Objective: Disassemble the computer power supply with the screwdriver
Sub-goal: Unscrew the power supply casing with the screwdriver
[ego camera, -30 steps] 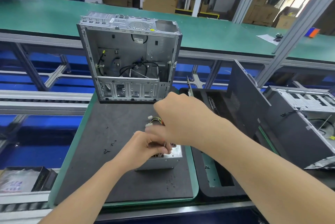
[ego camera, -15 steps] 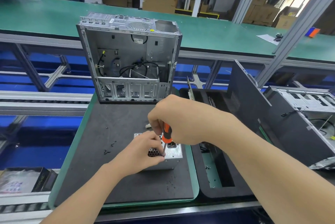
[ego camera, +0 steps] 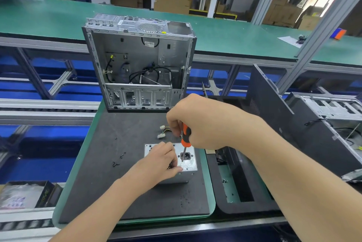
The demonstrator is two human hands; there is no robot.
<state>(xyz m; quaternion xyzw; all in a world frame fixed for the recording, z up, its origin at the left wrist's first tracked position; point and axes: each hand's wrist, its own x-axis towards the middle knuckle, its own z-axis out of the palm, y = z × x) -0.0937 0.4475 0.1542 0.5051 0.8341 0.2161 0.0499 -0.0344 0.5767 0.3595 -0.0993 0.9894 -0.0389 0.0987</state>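
Observation:
The grey metal power supply (ego camera: 189,164) stands on the black mat (ego camera: 117,183), its face with the power socket turned up. My left hand (ego camera: 159,165) lies over the left part of that face and holds the unit, fingers curled at its top. My right hand (ego camera: 199,122) grips the orange-and-black screwdriver (ego camera: 185,138) above the unit. The shaft points down and its tip is at the face beside the socket. The supply's cables with white connectors (ego camera: 162,132) trail behind it.
An open, emptied computer case (ego camera: 137,61) stands upright at the mat's far edge. Loose black screws (ego camera: 118,160) lie on the mat to the left. A black tray (ego camera: 244,189) and another dismantled case (ego camera: 323,124) sit to the right. A box (ego camera: 23,194) lies at lower left.
My right hand has risen and shifted right, so the screwdriver now shows. The shaft stands over the socket side of the face. My left hand has stayed on the power supply.

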